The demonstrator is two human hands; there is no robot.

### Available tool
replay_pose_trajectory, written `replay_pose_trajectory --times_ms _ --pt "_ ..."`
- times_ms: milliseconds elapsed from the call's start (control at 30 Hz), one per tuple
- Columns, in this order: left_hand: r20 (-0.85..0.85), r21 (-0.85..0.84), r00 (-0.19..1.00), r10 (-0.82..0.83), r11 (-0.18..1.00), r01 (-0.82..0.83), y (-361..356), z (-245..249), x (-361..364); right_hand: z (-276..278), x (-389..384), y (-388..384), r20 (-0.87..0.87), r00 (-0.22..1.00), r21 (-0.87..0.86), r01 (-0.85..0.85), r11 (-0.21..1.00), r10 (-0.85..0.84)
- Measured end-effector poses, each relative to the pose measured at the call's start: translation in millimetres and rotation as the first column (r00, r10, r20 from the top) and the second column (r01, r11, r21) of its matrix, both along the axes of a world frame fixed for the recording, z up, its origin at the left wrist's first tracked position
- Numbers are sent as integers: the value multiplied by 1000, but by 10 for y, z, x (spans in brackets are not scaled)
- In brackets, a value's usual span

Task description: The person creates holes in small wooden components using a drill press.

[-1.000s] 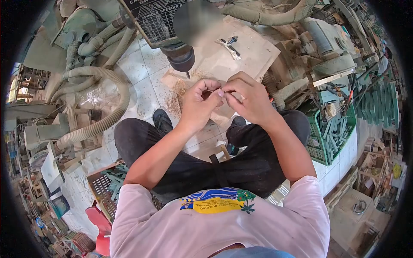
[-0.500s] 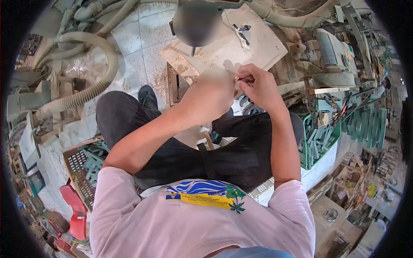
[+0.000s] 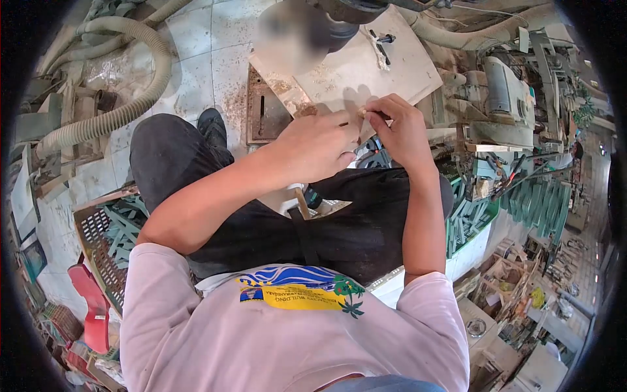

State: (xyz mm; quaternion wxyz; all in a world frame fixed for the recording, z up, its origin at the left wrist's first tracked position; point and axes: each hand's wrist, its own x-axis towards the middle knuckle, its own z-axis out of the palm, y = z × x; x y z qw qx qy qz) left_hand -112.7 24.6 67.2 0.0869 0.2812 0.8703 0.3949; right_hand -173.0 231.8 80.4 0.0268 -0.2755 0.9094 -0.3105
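Fingertips meet on a small piece at the board's edge

We see the person seated, both hands raised over the dark trousers point(image 3: 353, 228) and brought together just in front of the pale board point(image 3: 392, 72). The small wooden piece point(image 3: 360, 112) sits between them, right at the near edge of that board. We judge that it is held there, and by fingertips alone, because it is too small for a full grip and lies straight under the eye.

The right hand point(image 3: 401, 130) is drawn narrow, thumb and forefinger pinched on the piece and the other fingers curled behind. The left hand point(image 3: 313, 147) is also curled close, its back turned to us, with its fingertips reaching in to the same spot. We cannot tell whether it grips the piece or only steadies it.

A green basket point(image 3: 475, 230) stands near the right knee and a brown basket point(image 3: 88, 225) by the left, both holding green slats within arm's reach.
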Motion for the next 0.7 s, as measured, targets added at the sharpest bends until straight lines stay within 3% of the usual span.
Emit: replay_pose_trajectory --times_ms 367,533,700 --pt "-33 8 999 -5 1000 6 3 -36 -18 -9 10 -2 35 999 19 38 999 -39" --pt "-42 14 999 -8 1000 9 -2 -40 -19 31 37 -5 218 967 -80 149 986 -128" --pt "-39 1 999 -12 1000 12 -4 -44 -22 57 13 17 133 987 -29 99 995 -94"
